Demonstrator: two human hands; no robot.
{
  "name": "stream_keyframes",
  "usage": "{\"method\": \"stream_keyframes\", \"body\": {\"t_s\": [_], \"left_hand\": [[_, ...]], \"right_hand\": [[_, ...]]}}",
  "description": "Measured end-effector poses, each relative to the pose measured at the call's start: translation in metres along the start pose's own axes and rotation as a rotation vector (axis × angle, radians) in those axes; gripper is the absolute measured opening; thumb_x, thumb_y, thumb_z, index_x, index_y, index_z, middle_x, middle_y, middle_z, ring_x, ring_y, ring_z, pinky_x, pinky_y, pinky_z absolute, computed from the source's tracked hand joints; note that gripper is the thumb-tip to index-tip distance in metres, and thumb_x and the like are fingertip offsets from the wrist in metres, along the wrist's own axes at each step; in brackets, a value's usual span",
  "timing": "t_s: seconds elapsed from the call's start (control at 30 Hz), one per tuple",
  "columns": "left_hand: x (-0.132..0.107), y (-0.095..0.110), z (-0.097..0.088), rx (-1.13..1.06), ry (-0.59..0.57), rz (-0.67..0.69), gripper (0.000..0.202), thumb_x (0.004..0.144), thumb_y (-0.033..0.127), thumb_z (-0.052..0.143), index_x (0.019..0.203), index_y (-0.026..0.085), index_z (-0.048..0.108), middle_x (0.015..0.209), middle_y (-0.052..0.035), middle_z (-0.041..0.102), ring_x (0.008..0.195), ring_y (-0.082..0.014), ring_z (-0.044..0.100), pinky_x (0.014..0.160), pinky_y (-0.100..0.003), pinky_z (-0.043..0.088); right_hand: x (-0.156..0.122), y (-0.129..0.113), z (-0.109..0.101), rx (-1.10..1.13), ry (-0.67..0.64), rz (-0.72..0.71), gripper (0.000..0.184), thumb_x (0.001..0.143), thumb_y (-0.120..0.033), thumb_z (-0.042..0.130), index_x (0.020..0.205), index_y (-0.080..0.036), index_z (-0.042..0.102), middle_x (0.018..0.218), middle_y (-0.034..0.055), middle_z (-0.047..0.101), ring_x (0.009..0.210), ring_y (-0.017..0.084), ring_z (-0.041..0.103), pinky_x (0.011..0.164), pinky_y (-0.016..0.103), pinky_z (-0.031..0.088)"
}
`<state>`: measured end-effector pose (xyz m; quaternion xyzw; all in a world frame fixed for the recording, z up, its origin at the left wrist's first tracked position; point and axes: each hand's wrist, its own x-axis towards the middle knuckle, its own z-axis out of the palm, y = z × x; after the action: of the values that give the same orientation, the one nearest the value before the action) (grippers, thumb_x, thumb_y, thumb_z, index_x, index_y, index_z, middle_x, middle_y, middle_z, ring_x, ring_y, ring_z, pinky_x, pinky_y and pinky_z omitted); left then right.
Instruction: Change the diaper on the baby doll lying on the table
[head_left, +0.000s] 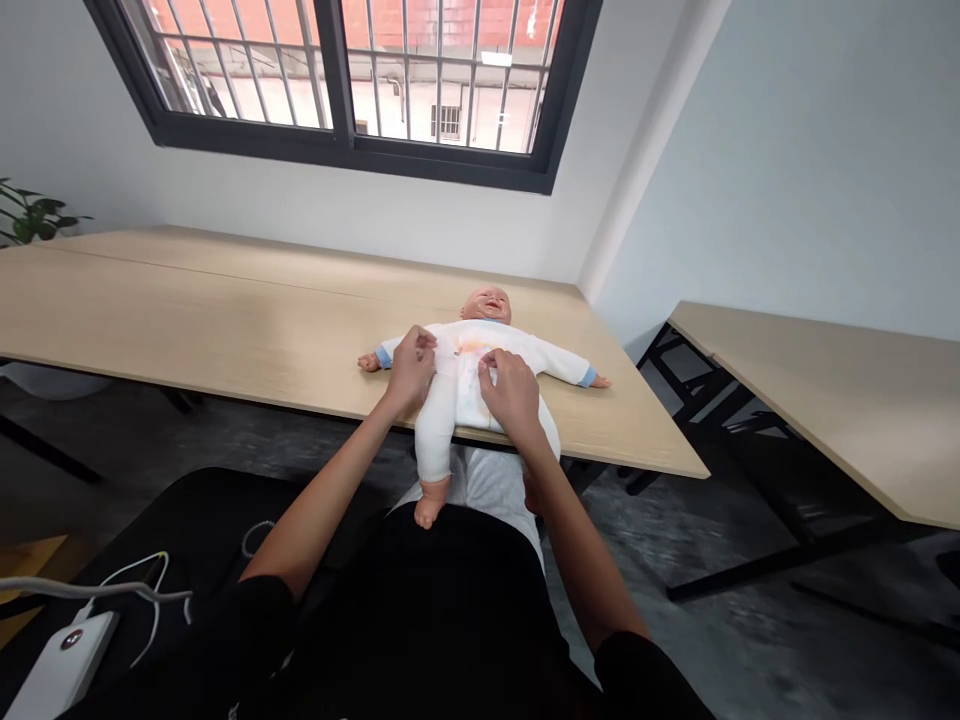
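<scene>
A baby doll (532, 352) in a white outfit with blue cuffs lies on its back along the table's near edge, arms spread and legs hanging over my lap. A white diaper (471, 400) with a coloured print at the waist covers its front. At the side of the doll's waist, my left hand (412, 368) is closed, its fingertips at the pale edge of the diaper. Over the other side of the diaper front is my right hand (511, 388), thumb and fingers curled together; what lies between them is too small to make out.
The doll lies on a long wooden table (262, 320) below a barred window (345, 90). To the right stands a second table (840, 400) with black legs. On a black chair (217, 510) at the left are a white power bank (64, 665) and cables.
</scene>
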<state>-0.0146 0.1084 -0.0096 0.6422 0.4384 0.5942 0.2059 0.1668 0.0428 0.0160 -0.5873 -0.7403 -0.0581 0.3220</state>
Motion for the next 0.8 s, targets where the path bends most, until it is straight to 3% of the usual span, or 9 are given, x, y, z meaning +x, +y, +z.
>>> {"method": "stream_keyframes", "body": {"t_s": [0.13,0.23,0.37,0.5,0.67,0.8], "left_hand": [[-0.02,-0.025,-0.029,0.34,-0.171,-0.022,0.005,0.084,0.02,0.054,0.086,0.019,0.059,0.096,-0.0099,0.067,0.098,-0.0275,0.062,0.096,-0.044,0.048],[-0.022,-0.031,-0.032,0.524,-0.31,0.01,0.012,0.083,0.026,0.06,0.09,0.018,0.063,0.104,-0.014,0.068,0.107,-0.034,0.059,0.101,-0.051,0.043],[-0.02,-0.031,-0.032,0.552,-0.328,0.024,0.01,0.084,0.027,0.057,0.086,0.018,0.062,0.103,-0.0138,0.068,0.105,-0.0333,0.057,0.099,-0.049,0.042],[-0.018,-0.031,-0.033,0.414,-0.267,-0.035,0.009,0.081,0.028,0.061,0.079,0.02,0.055,0.089,-0.008,0.066,0.091,-0.0276,0.058,0.089,-0.042,0.044],[-0.018,-0.028,-0.036,-0.038,-0.179,-0.183,0.025,0.073,0.037,0.071,0.078,0.021,0.051,0.074,-0.0005,0.059,0.071,-0.0185,0.056,0.069,-0.03,0.043],[-0.014,-0.023,-0.039,-0.332,-0.079,-0.359,0.041,0.062,0.043,0.083,0.079,0.019,0.054,0.068,0.0006,0.06,0.063,-0.014,0.057,0.063,-0.026,0.044]], "right_hand": [[-0.001,0.0,0.004,-0.052,0.027,-0.019,0.016,0.101,-0.021,0.048,0.099,-0.015,0.062,0.102,0.0095,0.069,0.101,0.026,0.059,0.087,0.034,0.038],[-0.001,0.001,0.005,-0.047,0.034,-0.03,0.016,0.102,-0.021,0.048,0.1,-0.015,0.063,0.102,0.0092,0.069,0.1,0.026,0.059,0.086,0.034,0.038],[0.0,0.003,0.006,-0.043,0.045,-0.039,0.017,0.102,-0.022,0.047,0.1,-0.014,0.063,0.104,0.0096,0.069,0.1,0.025,0.059,0.087,0.034,0.038],[0.0,0.002,0.006,-0.065,0.051,-0.032,0.019,0.102,-0.022,0.046,0.101,-0.014,0.063,0.104,0.0098,0.069,0.1,0.026,0.058,0.087,0.034,0.038],[-0.003,0.002,0.006,-0.073,0.038,-0.037,0.021,0.103,-0.023,0.044,0.102,-0.014,0.064,0.104,0.0103,0.069,0.1,0.025,0.058,0.088,0.034,0.038],[-0.003,-0.002,0.002,-0.113,0.028,-0.022,0.023,0.104,-0.023,0.044,0.105,-0.013,0.065,0.106,0.0114,0.068,0.101,0.026,0.057,0.089,0.035,0.038]]}}
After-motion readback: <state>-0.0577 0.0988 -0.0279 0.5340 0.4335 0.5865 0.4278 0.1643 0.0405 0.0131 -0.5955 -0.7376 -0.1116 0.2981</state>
